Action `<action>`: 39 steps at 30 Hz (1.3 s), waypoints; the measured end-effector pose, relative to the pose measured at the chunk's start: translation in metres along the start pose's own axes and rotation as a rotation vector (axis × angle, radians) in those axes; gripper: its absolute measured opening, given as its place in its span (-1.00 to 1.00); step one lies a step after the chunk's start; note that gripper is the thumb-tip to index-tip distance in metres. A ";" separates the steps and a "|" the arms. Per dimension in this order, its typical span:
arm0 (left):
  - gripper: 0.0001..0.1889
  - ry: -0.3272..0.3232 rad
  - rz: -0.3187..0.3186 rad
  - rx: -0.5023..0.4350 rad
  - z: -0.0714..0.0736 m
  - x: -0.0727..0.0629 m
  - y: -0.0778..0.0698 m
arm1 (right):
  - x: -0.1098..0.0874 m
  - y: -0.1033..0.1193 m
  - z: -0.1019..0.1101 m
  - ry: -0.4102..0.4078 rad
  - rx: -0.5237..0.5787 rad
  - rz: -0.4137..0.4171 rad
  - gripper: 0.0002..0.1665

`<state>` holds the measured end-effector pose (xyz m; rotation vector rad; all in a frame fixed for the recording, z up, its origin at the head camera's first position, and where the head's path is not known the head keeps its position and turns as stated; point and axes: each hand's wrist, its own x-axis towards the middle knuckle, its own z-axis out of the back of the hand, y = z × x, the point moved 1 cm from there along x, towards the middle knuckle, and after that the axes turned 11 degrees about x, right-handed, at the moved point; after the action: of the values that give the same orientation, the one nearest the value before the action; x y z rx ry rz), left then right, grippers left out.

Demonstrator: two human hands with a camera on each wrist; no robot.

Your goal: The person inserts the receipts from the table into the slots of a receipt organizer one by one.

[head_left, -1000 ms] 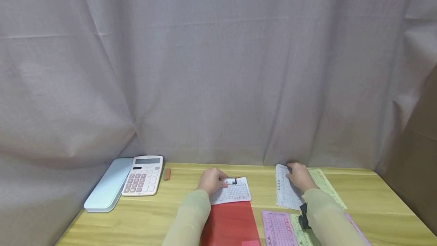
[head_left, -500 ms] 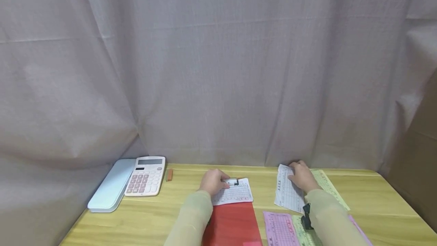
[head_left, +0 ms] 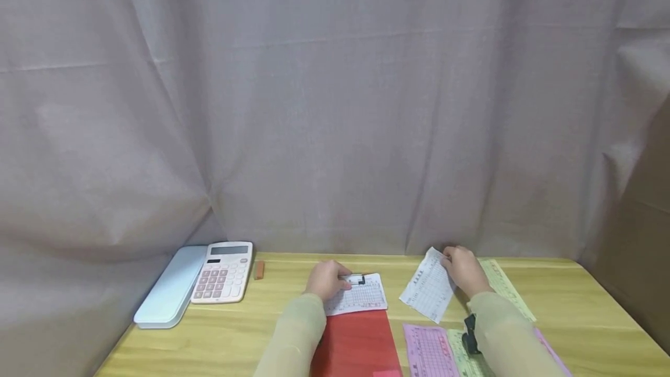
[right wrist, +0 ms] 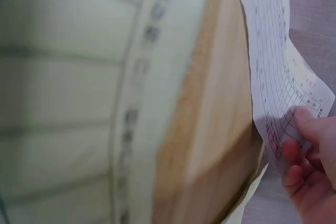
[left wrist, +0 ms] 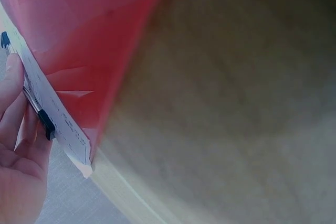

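Note:
My left hand [head_left: 325, 280] grips the metal clip [head_left: 353, 278] at the far end of a red clipboard [head_left: 356, 339]. In the left wrist view the thumb and fingers close round the clip [left wrist: 39, 111], which has black ends. White printed slips [head_left: 361, 295] lie beneath the clip on the board. To the right, my right hand [head_left: 464, 270] pinches a white printed slip [head_left: 429, 287] by its upper corner, and the slip slants down to the left. In the right wrist view the slip [right wrist: 270, 51] bends between thumb and fingers.
A pale yellow-green slip [head_left: 505, 287] lies beyond the right hand. Purple [head_left: 429, 348] and green slips [head_left: 463, 354] lie nearer, partly under the right sleeve. At the left are a calculator [head_left: 222, 272], a light blue case [head_left: 170, 290] and a small brown block [head_left: 259, 270]. A grey curtain [head_left: 335, 132] hangs behind.
The white slip in my right hand has lifted and swung so its lower end points left, off the green slip. My left hand stays at the clip.

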<state>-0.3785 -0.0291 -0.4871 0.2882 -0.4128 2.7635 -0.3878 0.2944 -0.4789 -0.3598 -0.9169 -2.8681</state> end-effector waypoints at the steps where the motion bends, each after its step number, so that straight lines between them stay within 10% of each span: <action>1: -0.75 -0.006 -0.004 -0.001 0.000 0.000 0.000 | -0.001 0.000 0.001 0.001 0.005 0.002 -0.81; 21: -0.76 -0.020 -0.044 -0.012 0.004 0.000 -0.002 | -0.014 0.008 0.033 -0.004 0.137 0.076 -0.89; 39: -0.76 0.018 0.019 -0.013 0.001 0.000 -0.001 | -0.035 0.021 0.034 0.108 0.359 -0.079 -0.75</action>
<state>-0.3776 -0.0286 -0.4861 0.2569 -0.4307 2.7789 -0.3440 0.2982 -0.4488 -0.1336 -1.4175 -2.6790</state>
